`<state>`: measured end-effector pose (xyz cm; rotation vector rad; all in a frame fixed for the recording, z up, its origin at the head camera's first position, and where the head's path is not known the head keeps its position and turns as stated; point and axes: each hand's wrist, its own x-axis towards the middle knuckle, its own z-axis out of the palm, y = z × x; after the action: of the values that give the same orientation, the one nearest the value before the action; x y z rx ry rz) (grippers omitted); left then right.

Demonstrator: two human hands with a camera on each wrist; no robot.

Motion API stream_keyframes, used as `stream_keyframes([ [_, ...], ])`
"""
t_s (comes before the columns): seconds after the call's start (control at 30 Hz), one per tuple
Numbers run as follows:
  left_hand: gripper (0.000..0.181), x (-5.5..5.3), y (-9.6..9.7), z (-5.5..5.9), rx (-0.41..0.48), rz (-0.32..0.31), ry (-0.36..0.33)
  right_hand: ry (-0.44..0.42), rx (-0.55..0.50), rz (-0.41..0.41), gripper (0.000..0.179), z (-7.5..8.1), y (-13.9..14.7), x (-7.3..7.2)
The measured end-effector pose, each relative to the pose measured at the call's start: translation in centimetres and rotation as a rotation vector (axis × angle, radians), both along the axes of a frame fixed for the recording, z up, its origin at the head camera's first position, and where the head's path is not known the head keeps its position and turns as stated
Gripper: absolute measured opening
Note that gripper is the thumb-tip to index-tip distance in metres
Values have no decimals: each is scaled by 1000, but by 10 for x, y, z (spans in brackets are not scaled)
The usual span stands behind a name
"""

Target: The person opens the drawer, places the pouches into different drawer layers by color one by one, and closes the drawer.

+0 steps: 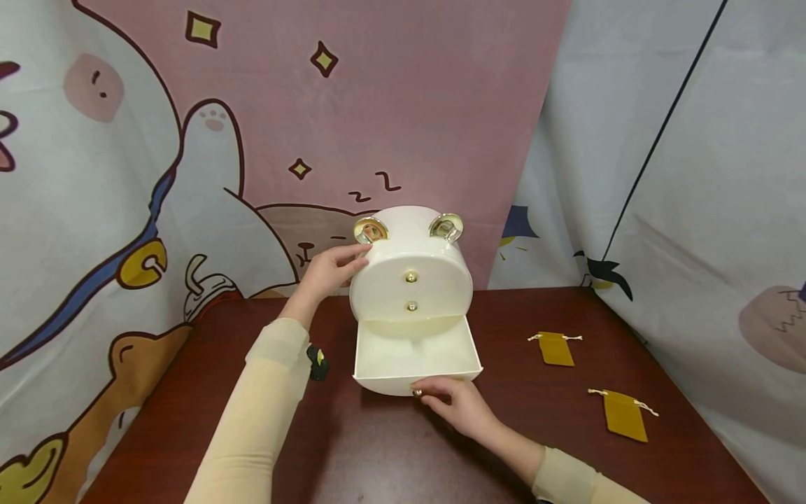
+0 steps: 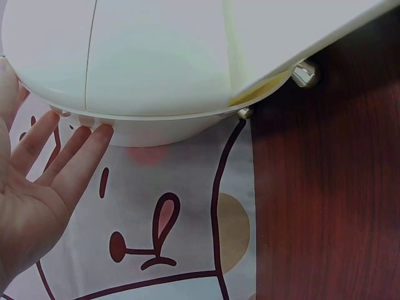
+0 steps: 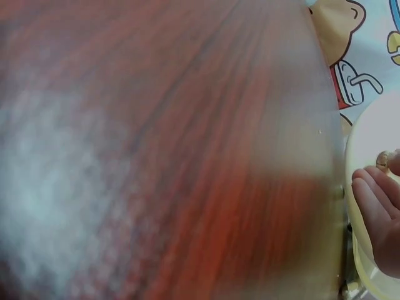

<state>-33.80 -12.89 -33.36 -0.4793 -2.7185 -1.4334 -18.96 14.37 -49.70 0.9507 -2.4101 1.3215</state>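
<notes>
A white rounded storage box (image 1: 411, 231) with gold-rimmed ears stands on the table, two gold knobs on its upper front. Its lower drawer (image 1: 415, 350) is pulled out toward me. My left hand (image 1: 330, 271) rests against the box's upper left side; in the left wrist view, the left hand's fingers (image 2: 81, 156) touch the white wall, fairly straight. At the drawer's front, my right hand (image 1: 460, 404) pinches the small gold knob (image 1: 418, 393) between thumb and fingers. The right wrist view catches only part of the right hand (image 3: 381, 212) beside the white front.
Two mustard drawstring pouches (image 1: 557, 349) (image 1: 625, 416) lie on the right of the dark red wooden table (image 1: 378, 462). A cartoon-printed cloth (image 1: 403, 105) hangs behind the box and along both sides.
</notes>
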Motion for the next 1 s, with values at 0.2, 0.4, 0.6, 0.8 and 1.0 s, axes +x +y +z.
stream_keyframes([
  [0.2, 42, 0, 0, 0, -2, 1, 0, -10, -11, 60, 26, 1, 10, 1],
  [0.4, 43, 0, 0, 0, 10, -6, -3, -29, -51, 60, 27, 12, 20, 10],
  [0.6, 42, -1, 0, -1, 18, -2, -7, -91, -94, 58, 27, 21, 42, 19],
  [0.8, 43, -1, 0, -1, 22, -4, -14, -143, -76, -26, 29, 16, 78, 21],
  [1.0, 43, 1, 0, -1, 30, -4, -21, -195, 13, -219, 30, 18, 118, 27],
])
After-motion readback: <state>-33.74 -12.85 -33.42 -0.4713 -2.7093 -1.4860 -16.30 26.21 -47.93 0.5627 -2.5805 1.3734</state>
